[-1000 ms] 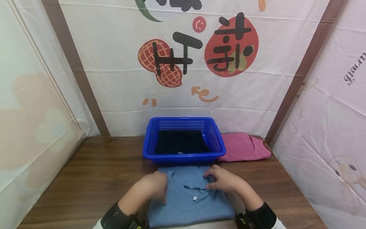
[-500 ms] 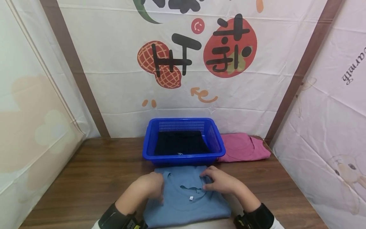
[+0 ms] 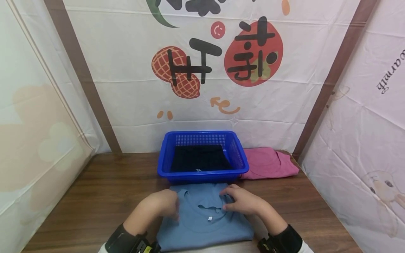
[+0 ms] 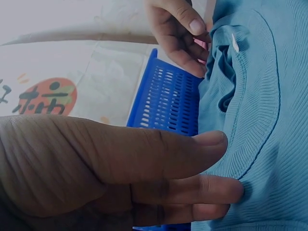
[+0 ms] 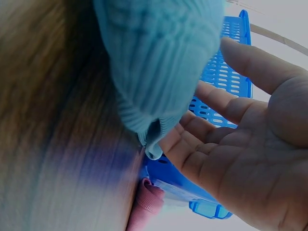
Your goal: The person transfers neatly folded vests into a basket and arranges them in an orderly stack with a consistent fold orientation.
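Note:
A folded blue T-shirt (image 3: 202,230) lies at the table's front, neckline facing up with a small white tag inside. My left hand (image 3: 162,203) is at the shirt's left side; in the left wrist view its thumb (image 4: 192,149) stretches over the ribbed collar, with loosely bent fingers beneath. On the opposite side, my right hand (image 3: 243,199) rests its fingertips by the neckline's right edge. The right wrist view shows that palm (image 5: 255,149) facing the shirt's edge, thumb and fingers spread and relaxed.
Just behind the shirt stands a blue plastic basket (image 3: 202,173) holding a folded black garment (image 3: 200,158). A folded pink garment (image 3: 269,163) lies to the basket's right. Printed cloth hangs around the wooden table (image 3: 110,189) at the back and sides.
The blue T-shirt has shifted slightly left relative to the basket, and both hands have moved left with it. The basket and the pink garment stay in place.

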A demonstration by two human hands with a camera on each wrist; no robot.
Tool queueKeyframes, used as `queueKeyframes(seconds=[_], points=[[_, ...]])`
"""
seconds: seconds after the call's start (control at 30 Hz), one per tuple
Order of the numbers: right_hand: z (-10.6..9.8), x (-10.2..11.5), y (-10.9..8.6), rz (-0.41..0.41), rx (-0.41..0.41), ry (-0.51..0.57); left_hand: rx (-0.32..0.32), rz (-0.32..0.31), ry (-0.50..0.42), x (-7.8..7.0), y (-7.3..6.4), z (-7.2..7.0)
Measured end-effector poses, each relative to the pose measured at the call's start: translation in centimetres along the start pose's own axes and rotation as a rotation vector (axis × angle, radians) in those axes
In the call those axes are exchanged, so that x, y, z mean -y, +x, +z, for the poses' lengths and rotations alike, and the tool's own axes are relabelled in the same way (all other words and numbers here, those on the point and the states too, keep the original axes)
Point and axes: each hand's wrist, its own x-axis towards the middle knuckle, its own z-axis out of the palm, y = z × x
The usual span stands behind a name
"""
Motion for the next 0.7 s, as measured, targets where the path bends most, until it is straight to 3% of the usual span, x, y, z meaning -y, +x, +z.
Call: queueKeyframes(seconds=[0.13, 0.23, 0.33, 0.4, 0.53, 0.7], points=[[-0.2, 0.0, -0.1, -0.013, -0.036, 0.004, -0.03, 0.007, -0.041, 0.5, 0.1, -0.2], [-0.4, 0.1, -0.2, 0.023, -0.146, -0.024, -0.092, -0.01, -0.061, 1.0, 0.7, -0.2], [-0.4, 0.1, -0.3, 0.143, -0.273, -0.093, -0.174, -0.048, -0.063, 1.5, 1.4, 0.1], [-0.4, 0.1, -0.4, 0.258, -0.316, -0.134, -0.196, -0.087, -0.064, 1.8, 1.9, 0.5], [-0.5, 0.0, -0.4, 0.432, -0.276, -0.171, -0.187, -0.175, -0.067, 2.0, 2.4, 1.2], [-0.1, -0.1, 0.0, 0.437, -0.213, -0.177, -0.16, -0.208, -0.074, 2.1, 2.6, 1.7]])
